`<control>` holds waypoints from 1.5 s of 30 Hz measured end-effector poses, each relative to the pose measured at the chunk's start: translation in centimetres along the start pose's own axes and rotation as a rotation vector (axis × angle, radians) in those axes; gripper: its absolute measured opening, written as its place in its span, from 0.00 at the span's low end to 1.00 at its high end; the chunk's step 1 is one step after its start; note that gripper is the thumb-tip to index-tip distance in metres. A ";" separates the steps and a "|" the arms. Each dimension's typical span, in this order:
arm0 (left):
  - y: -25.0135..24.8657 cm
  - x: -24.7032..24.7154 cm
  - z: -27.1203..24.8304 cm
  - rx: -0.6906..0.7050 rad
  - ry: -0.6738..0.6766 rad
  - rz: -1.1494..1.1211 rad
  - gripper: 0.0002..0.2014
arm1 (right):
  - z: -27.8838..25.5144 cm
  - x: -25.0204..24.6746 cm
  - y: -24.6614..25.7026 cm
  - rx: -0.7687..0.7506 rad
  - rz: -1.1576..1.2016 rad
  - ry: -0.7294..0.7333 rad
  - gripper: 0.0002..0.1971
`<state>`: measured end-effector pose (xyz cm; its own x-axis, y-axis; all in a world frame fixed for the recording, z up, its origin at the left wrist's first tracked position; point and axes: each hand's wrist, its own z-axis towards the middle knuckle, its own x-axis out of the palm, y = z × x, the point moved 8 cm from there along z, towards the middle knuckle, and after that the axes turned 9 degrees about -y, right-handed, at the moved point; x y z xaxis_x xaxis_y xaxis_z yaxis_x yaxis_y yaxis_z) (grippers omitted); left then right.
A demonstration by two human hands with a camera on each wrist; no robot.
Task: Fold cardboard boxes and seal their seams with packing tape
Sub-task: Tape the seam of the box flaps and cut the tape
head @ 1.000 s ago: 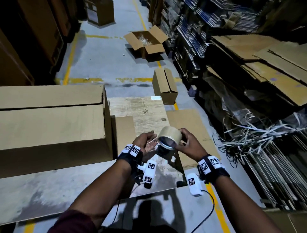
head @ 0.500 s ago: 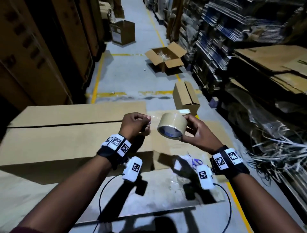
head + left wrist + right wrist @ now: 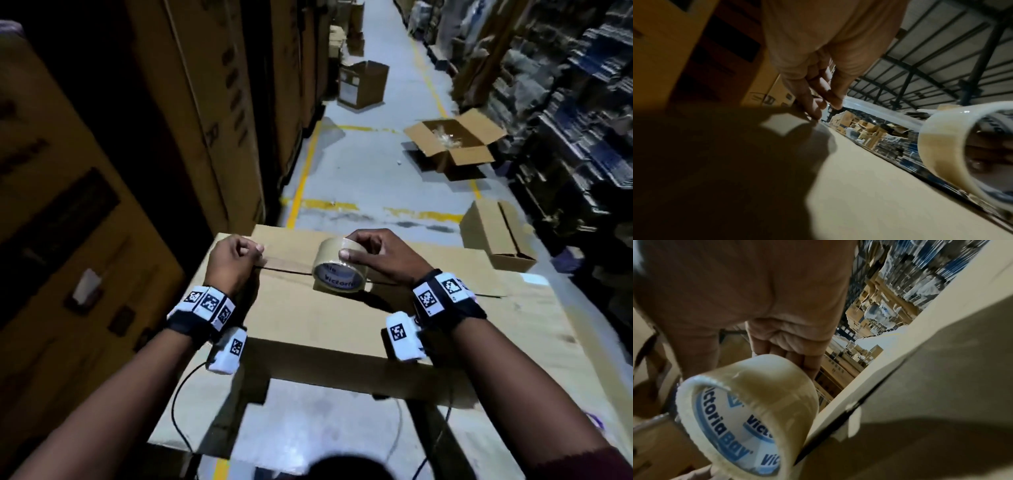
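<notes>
Brown cardboard box [image 3: 329,318], beige tape roll [image 3: 337,265] with blue-and-white printed core, yellow floor lines [image 3: 301,178].

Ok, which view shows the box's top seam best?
The head view: the seam runs between the left hand and the tape roll. The right wrist view shows only a dark stretch beside the roll; the left wrist view hardly shows it.

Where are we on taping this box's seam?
Done: box flaps are folded shut. In hand: left hand pins the tape end at the seam's left edge; right hand holds the roll on the seam. Left: most of the seam rightward is untaped.
</notes>
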<state>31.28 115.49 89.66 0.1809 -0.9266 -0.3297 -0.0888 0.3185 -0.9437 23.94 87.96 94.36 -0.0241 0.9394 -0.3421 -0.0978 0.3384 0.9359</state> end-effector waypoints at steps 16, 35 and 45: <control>9.3 -3.2 3.3 -0.442 0.058 -0.319 0.04 | 5.1 7.9 -0.1 0.007 -0.095 0.022 0.07; 10.5 -2.6 1.9 -0.147 -0.021 0.421 0.25 | 4.2 8.7 -1.1 0.066 -0.070 0.054 0.14; 10.1 0.0 -2.0 0.028 0.368 -0.094 0.32 | 3.5 8.3 -1.8 0.075 -0.091 0.044 0.16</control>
<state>28.45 118.34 80.16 -0.1775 -0.9602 -0.2156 -0.0612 0.2294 -0.9714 27.45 95.34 90.13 -0.0627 0.9017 -0.4278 -0.0273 0.4269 0.9039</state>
